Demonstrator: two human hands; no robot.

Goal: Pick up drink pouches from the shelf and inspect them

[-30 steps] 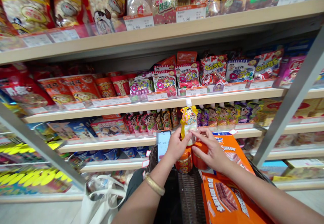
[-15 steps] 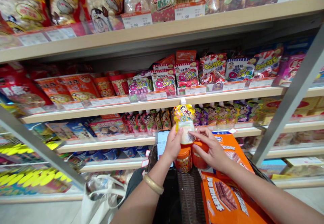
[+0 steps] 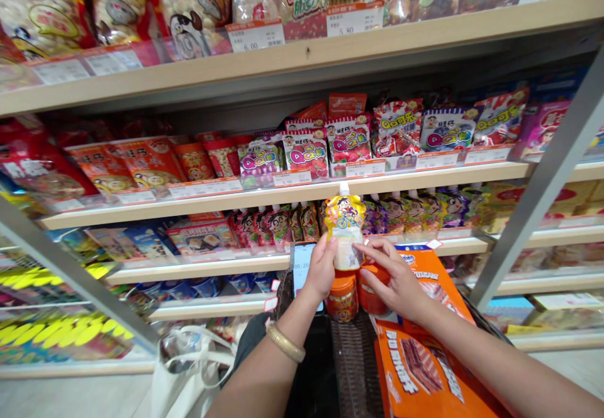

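My left hand (image 3: 324, 265) grips a yellow spouted jelly pouch (image 3: 346, 232) by its lower left side, thumb on the front. The pouch stands upright with its white spout on top, a cartoon figure above and a pale printed label below. My right hand (image 3: 391, 276) reaches in from the right with its fingers stretched and the thumb apart. Its index fingertip touches the label near the pouch's lower right edge. Just under the pouch are two orange-red jars (image 3: 342, 298), the right one partly hidden by my right hand.
A dark woven basket (image 3: 356, 355) holds the jars, orange snack packs (image 3: 422, 367) and a phone (image 3: 302, 273). Ahead, shelves carry gummy bags (image 3: 306, 153) and a row of spouted pouches (image 3: 278, 226). A white tote bag (image 3: 189, 367) is at lower left. A grey post (image 3: 542, 147) slants at right.
The pouch has tilted slightly, so the glare on its label is weaker and the print shows more. Both hands have stayed nearly in place.
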